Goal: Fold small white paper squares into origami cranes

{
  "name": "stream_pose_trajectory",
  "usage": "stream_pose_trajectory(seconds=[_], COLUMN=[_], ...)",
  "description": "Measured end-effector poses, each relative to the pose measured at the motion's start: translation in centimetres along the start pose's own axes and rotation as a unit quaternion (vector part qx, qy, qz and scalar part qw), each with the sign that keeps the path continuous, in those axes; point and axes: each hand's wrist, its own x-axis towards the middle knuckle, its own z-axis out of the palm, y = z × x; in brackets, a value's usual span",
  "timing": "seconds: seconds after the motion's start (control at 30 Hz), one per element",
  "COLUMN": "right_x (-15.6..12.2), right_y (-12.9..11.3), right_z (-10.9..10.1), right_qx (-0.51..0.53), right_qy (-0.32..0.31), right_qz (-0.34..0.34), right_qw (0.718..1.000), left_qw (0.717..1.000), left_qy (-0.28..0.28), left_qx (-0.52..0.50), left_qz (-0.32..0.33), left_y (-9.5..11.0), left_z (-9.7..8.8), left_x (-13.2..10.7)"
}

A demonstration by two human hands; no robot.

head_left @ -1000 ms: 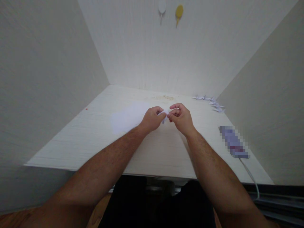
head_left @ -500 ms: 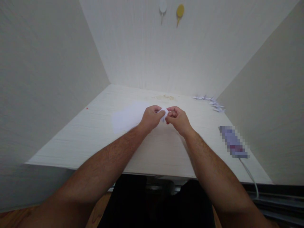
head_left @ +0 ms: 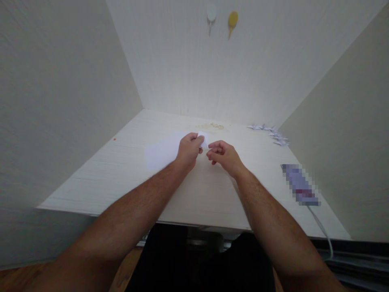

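Observation:
My left hand [head_left: 190, 148] pinches a small folded piece of white paper [head_left: 203, 138] between thumb and fingers, above the desk. Just to the right of it, my right hand [head_left: 223, 155] is apart from the paper, its fingers half curled with gaps between them and nothing visible in them. White paper sheets [head_left: 161, 153] lie flat on the desk [head_left: 194, 194], to the left of and partly behind my left hand.
Several small folded paper cranes [head_left: 280, 141] stand in a line at the back right. A blurred-out phone-like object [head_left: 299, 184] with a white cable [head_left: 322, 231] lies on the right. Walls enclose the desk; a white hook [head_left: 211, 15] and a yellow hook [head_left: 233, 19] hang behind.
Both hands were on the folded paper before. My right hand has let go and come away from it, while my left hand has shifted slightly left with the paper.

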Motion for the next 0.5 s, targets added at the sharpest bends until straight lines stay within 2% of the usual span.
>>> stream_pose_trajectory(seconds=[0.1, 0.23, 0.3, 0.4, 0.43, 0.5], right_x=[0.1, 0.5, 0.6, 0.8, 0.8, 0.9], right_y=[-0.2, -0.3, -0.4, -0.3, -0.2, 0.0], right_z=[0.1, -0.4, -0.7, -1.0, -1.0, -1.1], right_qx=[-0.008, -0.025, -0.019, -0.029, -0.038, -0.065], right_qy=[0.04, 0.115, 0.145, 0.155, 0.161, 0.189], right_qz=[0.002, -0.008, -0.023, -0.029, -0.034, -0.064], right_qw=[0.999, 0.993, 0.989, 0.987, 0.986, 0.978], left_qw=[0.999, 0.996, 0.99, 0.971, 0.968, 0.976], left_qy=[-0.036, -0.043, -0.082, -0.167, -0.175, -0.152], left_qx=[0.014, 0.061, 0.1, 0.167, 0.175, 0.157], left_qz=[0.011, 0.052, 0.063, 0.046, 0.038, 0.024], left_y=[-0.5, -0.8, -0.7, -0.7, -0.7, -0.7], left_z=[0.2, -0.1, -0.4, -0.8, -0.8, -0.7], left_x=[-0.3, -0.5, -0.5, -0.5, -0.5, -0.4])
